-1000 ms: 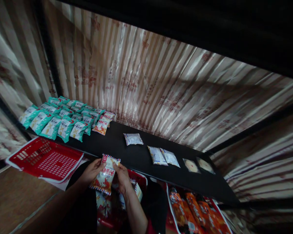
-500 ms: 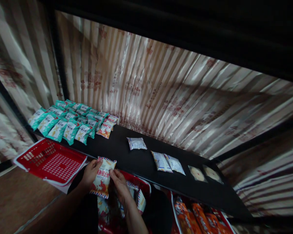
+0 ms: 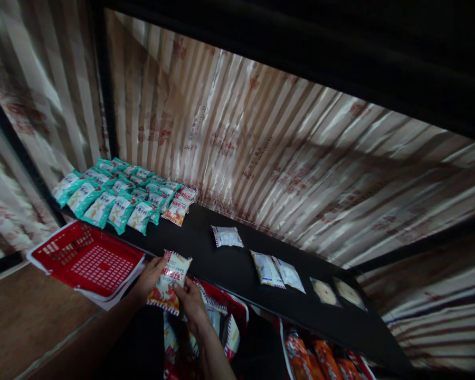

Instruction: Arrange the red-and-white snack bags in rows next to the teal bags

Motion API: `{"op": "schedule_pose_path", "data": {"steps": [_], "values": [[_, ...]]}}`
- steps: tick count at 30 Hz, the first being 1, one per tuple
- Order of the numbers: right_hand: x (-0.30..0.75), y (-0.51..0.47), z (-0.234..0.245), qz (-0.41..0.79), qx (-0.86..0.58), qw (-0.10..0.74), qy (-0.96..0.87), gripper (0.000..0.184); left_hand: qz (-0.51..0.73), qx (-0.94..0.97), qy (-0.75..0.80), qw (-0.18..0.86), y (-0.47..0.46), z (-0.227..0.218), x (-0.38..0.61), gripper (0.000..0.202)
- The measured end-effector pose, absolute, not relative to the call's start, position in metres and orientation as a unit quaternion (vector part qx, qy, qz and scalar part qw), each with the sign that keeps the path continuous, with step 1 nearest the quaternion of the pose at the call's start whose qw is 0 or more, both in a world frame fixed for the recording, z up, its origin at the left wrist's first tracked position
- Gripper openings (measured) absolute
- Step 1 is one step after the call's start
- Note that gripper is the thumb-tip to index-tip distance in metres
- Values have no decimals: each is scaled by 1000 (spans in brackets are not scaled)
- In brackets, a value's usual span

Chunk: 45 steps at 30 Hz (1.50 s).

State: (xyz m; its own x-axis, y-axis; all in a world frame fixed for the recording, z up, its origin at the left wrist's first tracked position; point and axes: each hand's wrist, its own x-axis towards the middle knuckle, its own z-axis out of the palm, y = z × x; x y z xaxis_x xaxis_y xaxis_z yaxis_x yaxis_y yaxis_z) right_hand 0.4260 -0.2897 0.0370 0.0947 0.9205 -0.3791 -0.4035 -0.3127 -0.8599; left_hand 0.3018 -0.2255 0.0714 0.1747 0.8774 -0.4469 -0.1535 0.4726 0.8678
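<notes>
A white snack bag (image 3: 168, 282) with red print and striped ends is held upright between my two hands, in front of the black shelf (image 3: 206, 264). My left hand (image 3: 149, 277) grips its upper left edge, and my right hand (image 3: 190, 302) pinches its right side with the thumb on the front. Below my right hand, a red basket (image 3: 237, 306) holds several similar bags. On the shelf's far left, teal snack bags (image 3: 103, 206) lie in rows. Beside them is a short row of red-and-white snack bags (image 3: 177, 208).
An unfilled red basket (image 3: 103, 264) sits at the lower left. Along the shelf lie a silver-white bag (image 3: 227, 237), two pale bags (image 3: 277, 272) and two clear packets with round contents (image 3: 336, 292). Another basket with orange packages (image 3: 312, 356) stands lower right. A dark beam (image 3: 301, 68) crosses above.
The view has shifted slightly, so the shelf appears a little farther right. My right hand has moved its grip lower on the bag; both hands still hold it.
</notes>
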Motion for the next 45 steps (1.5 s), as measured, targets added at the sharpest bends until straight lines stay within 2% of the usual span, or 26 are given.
{"op": "schedule_pose_path", "data": {"steps": [6,15,24,29,37,45], "values": [[428,-275,33,599,-538,546,-232,49,354,378,504,691,-226,57,287,46],[429,-259,32,606,-551,528,-223,52,354,377,455,724,-222,40,277,63],[426,-255,36,636,-521,529,-211,57,371,383,451,715,-208,24,273,59],[428,-253,38,644,-519,508,-241,57,374,407,461,694,-201,26,273,53],[433,-237,40,601,-557,504,-275,56,366,409,440,711,-189,23,276,60],[435,-226,68,618,-540,494,-288,49,364,414,440,709,-174,36,275,54]]}}
